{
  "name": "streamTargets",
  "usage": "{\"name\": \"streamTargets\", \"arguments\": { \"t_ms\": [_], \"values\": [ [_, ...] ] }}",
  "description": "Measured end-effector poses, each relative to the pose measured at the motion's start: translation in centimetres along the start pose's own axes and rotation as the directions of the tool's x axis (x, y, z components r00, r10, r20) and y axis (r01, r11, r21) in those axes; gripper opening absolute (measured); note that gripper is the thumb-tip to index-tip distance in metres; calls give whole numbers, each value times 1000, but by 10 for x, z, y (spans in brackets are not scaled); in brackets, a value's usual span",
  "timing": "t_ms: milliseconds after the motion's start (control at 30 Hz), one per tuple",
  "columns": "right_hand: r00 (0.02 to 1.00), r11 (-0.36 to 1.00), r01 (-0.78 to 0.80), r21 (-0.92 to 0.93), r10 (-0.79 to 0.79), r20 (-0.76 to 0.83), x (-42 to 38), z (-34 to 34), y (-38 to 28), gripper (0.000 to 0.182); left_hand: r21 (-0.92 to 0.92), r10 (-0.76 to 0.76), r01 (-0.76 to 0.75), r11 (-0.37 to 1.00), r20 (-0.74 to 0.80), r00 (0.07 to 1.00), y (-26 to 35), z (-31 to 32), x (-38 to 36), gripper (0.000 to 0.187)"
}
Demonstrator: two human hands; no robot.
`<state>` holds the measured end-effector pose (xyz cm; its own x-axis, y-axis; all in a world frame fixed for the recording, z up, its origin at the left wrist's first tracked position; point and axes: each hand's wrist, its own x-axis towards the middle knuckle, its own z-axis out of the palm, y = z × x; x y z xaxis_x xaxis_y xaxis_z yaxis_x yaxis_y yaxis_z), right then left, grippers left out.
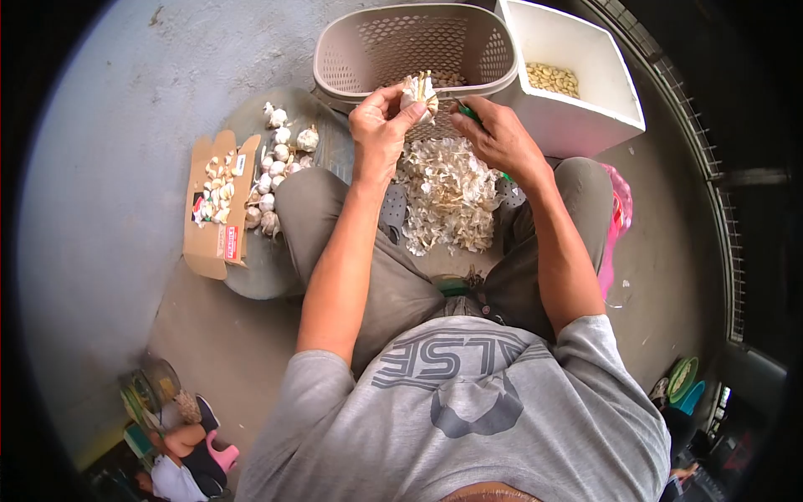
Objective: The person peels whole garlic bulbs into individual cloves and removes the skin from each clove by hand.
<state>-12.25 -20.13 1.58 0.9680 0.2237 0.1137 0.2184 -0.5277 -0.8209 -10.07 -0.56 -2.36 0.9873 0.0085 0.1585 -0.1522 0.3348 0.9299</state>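
At the left edge of the round stand [259, 287] lies a cardboard box [203, 241] with loose cloves [219, 191] on it; whole bulbs [266, 182] sit between it and the stand's right edge. Next comes the left hand [382, 132], its thumb and fingers pinched round a garlic bulb [419, 94], raised just above the near rim of the basket [343, 52]. The step in hand looks to be trimming or peeling this bulb, whose skin appears ragged. The next move seems to call for a steady left pinch and a short, careful stroke that spares the thumb. The left forearm reaches forward, wrist bent inward. Below the hands, a heap of papery skins [452, 197] lies between the feet. The right hand [504, 142] is curled round a green handle [469, 112], probably a small knife's; its tip points towards the bulb, apart from it, blade too small to tell. Rightmost, peeled cloves [552, 79] lie at the bottom of a white box [577, 125], towards its left wall
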Motion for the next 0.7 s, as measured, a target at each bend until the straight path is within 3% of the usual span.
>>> {"name": "streamTargets", "arguments": {
  "t_ms": [100, 200, 567, 700],
  "values": [
    [994, 980, 106, -170, -104, 24, -4, 4, 5, 24, 28, -1, 1, 1000, -1, 1000, -6, -3, 3, 38],
    [997, 960, 69, -270, -55, 58, -3, 6, 4, 25, 54, 0, -1, 999, 21, 1000, -7, -1, 3, 38],
    [996, 955, 27, -297, 0, 92, -2, 8, 3, 24, 82, -28, 24, 996, 49, 998, -6, 1, 0, 39],
    [994, 920, 11, -392, 32, 101, -1, 11, 19, 20, -56, -54, 55, 997, 35, 998, -13, -7, 3, 36]
  ]
}}
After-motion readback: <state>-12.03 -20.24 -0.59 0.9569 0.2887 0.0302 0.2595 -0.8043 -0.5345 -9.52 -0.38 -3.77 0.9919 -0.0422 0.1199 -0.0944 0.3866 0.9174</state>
